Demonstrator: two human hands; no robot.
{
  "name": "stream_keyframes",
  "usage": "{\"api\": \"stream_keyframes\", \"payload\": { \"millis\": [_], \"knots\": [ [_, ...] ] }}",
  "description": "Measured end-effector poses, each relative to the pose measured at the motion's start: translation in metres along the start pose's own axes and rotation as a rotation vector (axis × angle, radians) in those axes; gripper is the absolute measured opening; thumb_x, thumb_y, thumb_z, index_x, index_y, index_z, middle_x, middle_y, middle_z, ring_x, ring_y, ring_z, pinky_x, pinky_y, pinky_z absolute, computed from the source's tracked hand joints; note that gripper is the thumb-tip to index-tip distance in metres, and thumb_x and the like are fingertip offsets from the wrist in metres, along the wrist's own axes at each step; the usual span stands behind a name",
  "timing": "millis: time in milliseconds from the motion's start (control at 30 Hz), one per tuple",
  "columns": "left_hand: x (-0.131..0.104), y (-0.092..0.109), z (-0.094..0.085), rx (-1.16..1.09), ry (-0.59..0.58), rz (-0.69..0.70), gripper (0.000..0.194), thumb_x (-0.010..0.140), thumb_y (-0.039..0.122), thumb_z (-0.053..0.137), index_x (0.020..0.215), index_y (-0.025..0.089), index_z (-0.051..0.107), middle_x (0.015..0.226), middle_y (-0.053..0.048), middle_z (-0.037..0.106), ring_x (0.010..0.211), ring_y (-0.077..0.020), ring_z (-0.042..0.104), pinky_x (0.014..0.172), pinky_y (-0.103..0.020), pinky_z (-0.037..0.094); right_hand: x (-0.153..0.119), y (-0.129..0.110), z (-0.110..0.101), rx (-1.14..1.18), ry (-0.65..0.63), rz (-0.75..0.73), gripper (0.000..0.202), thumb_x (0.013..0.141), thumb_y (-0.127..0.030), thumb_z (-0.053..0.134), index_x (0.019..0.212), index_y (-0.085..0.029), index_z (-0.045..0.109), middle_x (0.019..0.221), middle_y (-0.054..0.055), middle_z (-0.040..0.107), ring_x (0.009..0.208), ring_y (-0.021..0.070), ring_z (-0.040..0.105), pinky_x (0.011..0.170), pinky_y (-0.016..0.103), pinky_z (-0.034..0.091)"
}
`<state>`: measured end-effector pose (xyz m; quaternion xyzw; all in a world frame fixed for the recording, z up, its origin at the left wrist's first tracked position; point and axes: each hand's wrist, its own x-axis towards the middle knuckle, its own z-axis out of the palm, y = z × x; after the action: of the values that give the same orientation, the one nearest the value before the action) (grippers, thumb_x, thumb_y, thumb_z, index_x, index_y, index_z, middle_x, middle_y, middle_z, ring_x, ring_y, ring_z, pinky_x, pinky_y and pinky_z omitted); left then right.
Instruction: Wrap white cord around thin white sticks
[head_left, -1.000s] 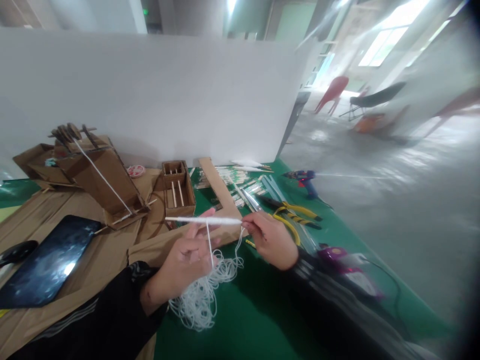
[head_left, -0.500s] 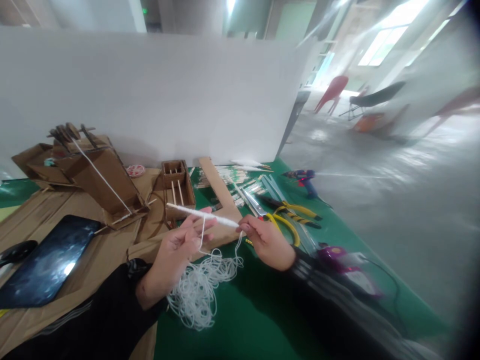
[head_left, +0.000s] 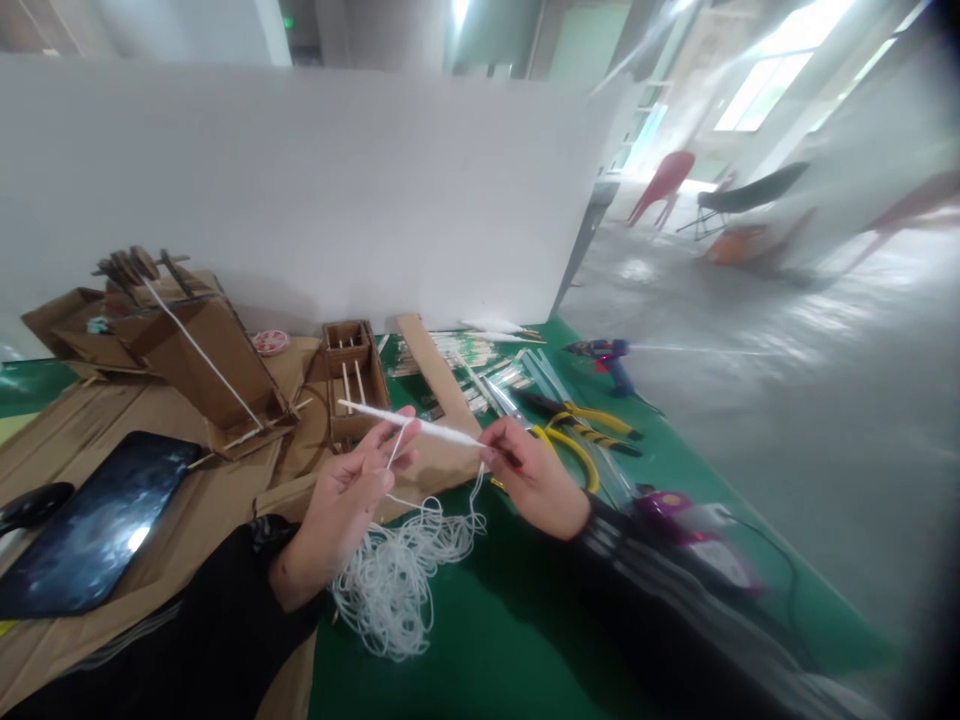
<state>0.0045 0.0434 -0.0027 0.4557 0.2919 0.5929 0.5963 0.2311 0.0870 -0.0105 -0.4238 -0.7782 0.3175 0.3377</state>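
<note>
A thin wooden stick (head_left: pixel 442 431) wrapped in white string spans between my two hands, its bare tip pointing up and left. My right hand (head_left: pixel 536 478) pinches the stick's right end. A strand of white string (head_left: pixel 398 444) runs from the wrapping down into my left hand (head_left: pixel 346 505), whose thumb and fingers close on it while other fingertips rest by the stick. Below the hands a loose tangled heap of white string (head_left: pixel 397 590) lies on the green table (head_left: pixel 480 650) and partly behind my left wrist.
Left are a cardboard structure (head_left: pixel 217 350) with a string, a dark tablet (head_left: pixel 105 520) and a small cardboard box (head_left: pixel 347 345). To the right lie yellow-handled pliers (head_left: pixel 600 425), a blue glue gun (head_left: pixel 611 360) and a purple device (head_left: pixel 694 535). Several thin sticks (head_left: pixel 450 350) lie behind.
My left hand has shifted slightly left and down, drawing the string strand at more of a slant. The stick has tilted and moved a little right, with my right hand still at its end.
</note>
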Motion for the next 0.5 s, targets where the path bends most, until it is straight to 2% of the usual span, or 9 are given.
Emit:
{"api": "stream_keyframes", "payload": {
  "millis": [200, 400, 500],
  "knots": [
    [-0.0070, 0.0041, 0.0027, 0.048, -0.067, -0.034, 0.033, 0.084, 0.016, 0.059, 0.052, 0.015, 0.050, 0.141, -0.007, 0.049, 0.133, -0.0324, 0.040, 0.103, -0.042, 0.043, -0.0010, 0.0035, 0.0000, -0.114, 0.045, -0.006, 0.024, 0.096, -0.034, 0.041, 0.083, -0.019, 0.054, 0.061, -0.002, 0.050, 0.054, 0.0123, 0.043, 0.054, 0.025, 0.034],
    [-0.0070, 0.0017, 0.0014, 0.028, -0.017, -0.066, 0.033, 0.086, 0.016, 0.057, 0.054, 0.014, 0.049, 0.139, -0.008, 0.051, 0.127, -0.0306, 0.048, 0.099, -0.040, 0.047, -0.0027, 0.0003, 0.0003, -0.097, -0.004, 0.015, 0.034, 0.098, -0.038, 0.036, 0.081, -0.018, 0.058, 0.058, -0.003, 0.048, 0.051, 0.0118, 0.040, 0.051, 0.025, 0.032],
    [-0.0054, -0.0001, 0.0009, 0.026, 0.013, -0.077, 0.034, 0.086, 0.015, 0.057, 0.053, 0.014, 0.048, 0.137, -0.008, 0.052, 0.124, -0.0297, 0.051, 0.097, -0.038, 0.048, -0.0022, -0.0006, 0.0004, -0.017, -0.023, 0.003, 0.025, 0.097, -0.038, 0.040, 0.089, -0.019, 0.055, 0.065, -0.002, 0.050, 0.055, 0.0119, 0.043, 0.053, 0.024, 0.035]
  ]
}}
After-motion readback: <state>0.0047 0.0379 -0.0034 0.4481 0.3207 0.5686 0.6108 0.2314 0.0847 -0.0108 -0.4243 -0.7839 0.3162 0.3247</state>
